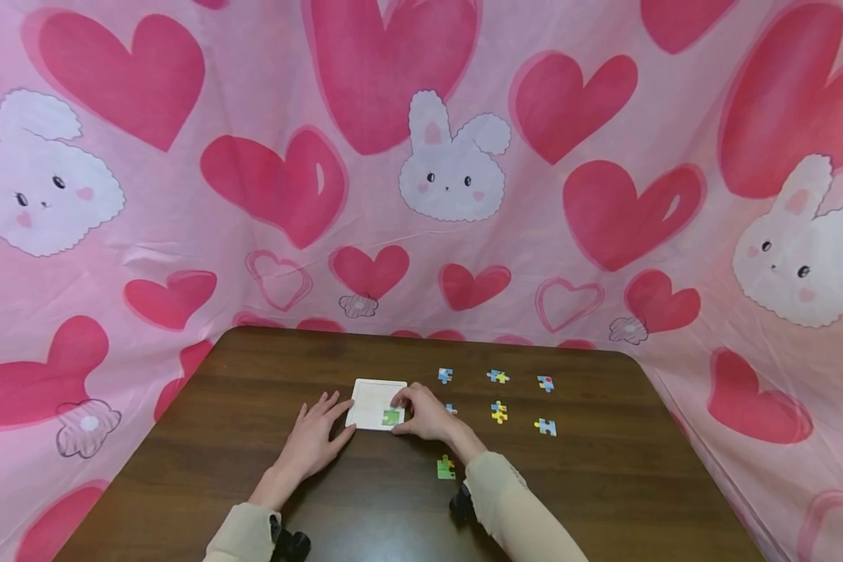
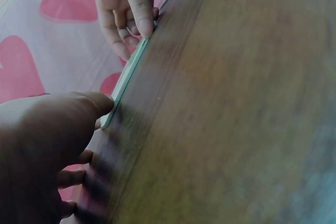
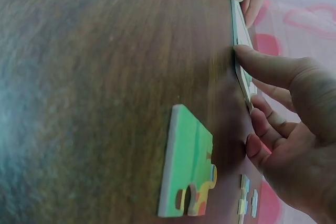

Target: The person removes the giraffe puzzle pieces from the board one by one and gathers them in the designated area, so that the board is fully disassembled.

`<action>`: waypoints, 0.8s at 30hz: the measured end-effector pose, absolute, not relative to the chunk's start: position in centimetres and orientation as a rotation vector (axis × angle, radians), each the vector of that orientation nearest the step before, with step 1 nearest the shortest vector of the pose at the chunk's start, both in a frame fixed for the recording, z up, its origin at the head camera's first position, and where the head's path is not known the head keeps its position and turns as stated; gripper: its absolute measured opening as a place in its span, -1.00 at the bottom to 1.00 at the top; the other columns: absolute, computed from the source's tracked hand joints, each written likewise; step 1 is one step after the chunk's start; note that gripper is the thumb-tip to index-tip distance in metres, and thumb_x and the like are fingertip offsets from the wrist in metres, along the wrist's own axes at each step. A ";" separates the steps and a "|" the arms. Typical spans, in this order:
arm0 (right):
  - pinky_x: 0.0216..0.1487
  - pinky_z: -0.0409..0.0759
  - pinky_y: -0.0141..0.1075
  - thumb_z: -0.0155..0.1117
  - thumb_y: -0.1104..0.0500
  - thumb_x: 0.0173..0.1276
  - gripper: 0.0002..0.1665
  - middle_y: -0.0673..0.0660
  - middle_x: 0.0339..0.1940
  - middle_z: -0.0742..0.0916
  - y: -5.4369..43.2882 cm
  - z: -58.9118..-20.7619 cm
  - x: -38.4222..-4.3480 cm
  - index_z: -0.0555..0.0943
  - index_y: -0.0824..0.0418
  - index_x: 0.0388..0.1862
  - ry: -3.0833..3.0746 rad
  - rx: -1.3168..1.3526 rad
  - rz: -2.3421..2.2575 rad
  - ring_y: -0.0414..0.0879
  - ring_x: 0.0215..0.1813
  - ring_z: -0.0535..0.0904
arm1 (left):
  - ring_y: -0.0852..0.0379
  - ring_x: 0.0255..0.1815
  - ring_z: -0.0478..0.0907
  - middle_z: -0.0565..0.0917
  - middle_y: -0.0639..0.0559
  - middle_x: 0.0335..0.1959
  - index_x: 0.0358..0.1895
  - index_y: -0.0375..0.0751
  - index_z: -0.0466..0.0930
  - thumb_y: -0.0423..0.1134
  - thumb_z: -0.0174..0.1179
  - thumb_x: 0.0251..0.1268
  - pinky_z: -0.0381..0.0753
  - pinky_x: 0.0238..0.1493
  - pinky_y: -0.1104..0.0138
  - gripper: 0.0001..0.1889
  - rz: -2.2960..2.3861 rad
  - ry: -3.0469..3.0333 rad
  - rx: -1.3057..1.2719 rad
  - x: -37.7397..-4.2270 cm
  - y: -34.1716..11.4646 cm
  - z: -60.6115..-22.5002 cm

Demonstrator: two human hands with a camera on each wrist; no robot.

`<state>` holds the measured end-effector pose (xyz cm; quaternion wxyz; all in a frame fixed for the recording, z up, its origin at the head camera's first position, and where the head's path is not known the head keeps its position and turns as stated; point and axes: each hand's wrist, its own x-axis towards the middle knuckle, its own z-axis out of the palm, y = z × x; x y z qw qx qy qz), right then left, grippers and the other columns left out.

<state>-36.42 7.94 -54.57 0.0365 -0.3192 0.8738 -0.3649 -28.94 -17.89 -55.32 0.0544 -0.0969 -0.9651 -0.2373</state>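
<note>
A shallow white puzzle tray (image 1: pixel 368 404) lies on the table, with a green puzzle piece (image 1: pixel 390 417) in its near right corner. My left hand (image 1: pixel 311 439) rests beside the tray, its thumb and index fingertip touching the left edge and the other fingers spread on the table. With curled index finger and thumb, my right hand (image 1: pixel 425 414) pinches the green piece at that corner; the thumb lies at the tray's near edge. In the right wrist view, other fingertips (image 3: pixel 258 119) of this hand curl by the tray's right side. Part of the piece is hidden under the fingers.
A second green puzzle piece (image 1: pixel 446 467) lies to the right, nearer me. Several loose blue and yellow pieces, among them a yellow one (image 1: pixel 499 412) and a blue one (image 1: pixel 546 427), are spread right of the tray. A pink heart-patterned cloth (image 1: pixel 464 257) hangs behind the brown table (image 1: pixel 267 367).
</note>
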 end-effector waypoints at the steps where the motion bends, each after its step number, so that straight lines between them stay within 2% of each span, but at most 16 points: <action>1: -0.08 0.49 -0.34 0.78 0.20 0.14 -0.52 0.11 -0.21 0.65 8.0 -55.4 -36.8 0.71 0.28 -0.05 2.701 -1.018 -1.126 -0.15 -0.17 0.48 | -0.45 0.71 0.32 0.49 -0.38 0.62 0.49 -0.15 0.63 -0.04 0.39 0.53 0.14 0.65 -0.52 -0.43 -0.725 -2.932 -0.291 -28.9 -17.9 -55.3; 6: -0.17 0.51 -0.35 0.75 0.20 0.20 -0.48 0.07 -0.21 0.66 8.2 -55.9 -36.6 0.62 0.23 0.01 2.720 -1.107 -1.154 -0.18 -0.25 0.49 | -0.45 0.71 0.32 0.49 -0.39 0.62 0.49 -0.16 0.63 -0.05 0.39 0.53 0.14 0.65 -0.52 -0.44 -0.732 -2.920 -0.293 -28.8 -17.8 -55.3; 12: -0.16 0.47 -0.41 0.71 0.36 0.18 -0.47 0.21 -0.19 0.70 7.6 -53.7 -35.0 0.62 0.36 0.06 2.615 -0.918 -1.224 -0.10 -0.26 0.51 | -0.45 0.71 0.33 0.50 -0.38 0.61 0.48 -0.15 0.64 -0.04 0.40 0.52 0.15 0.65 -0.52 -0.44 -0.729 -2.917 -0.288 -28.9 -17.8 -55.5; 20: -0.20 0.45 -0.45 0.69 0.37 0.21 -0.57 0.21 -0.20 0.75 7.4 -53.8 -34.6 0.69 0.38 0.00 2.653 -0.858 -1.218 -0.14 -0.25 0.52 | -0.43 0.71 0.35 0.51 -0.37 0.61 0.47 -0.15 0.65 -0.03 0.39 0.53 0.18 0.65 -0.50 -0.46 -0.721 -2.903 -0.293 -28.9 -17.8 -55.4; 24: -0.21 0.47 -0.44 0.75 0.30 0.18 -0.54 0.22 -0.22 0.75 7.3 -53.6 -34.4 0.70 0.39 -0.02 2.646 -0.862 -1.227 -0.16 -0.27 0.51 | -0.44 0.70 0.36 0.52 -0.38 0.60 0.46 -0.15 0.66 -0.03 0.39 0.53 0.20 0.64 -0.50 -0.46 -0.718 -2.899 -0.295 -28.9 -17.8 -55.3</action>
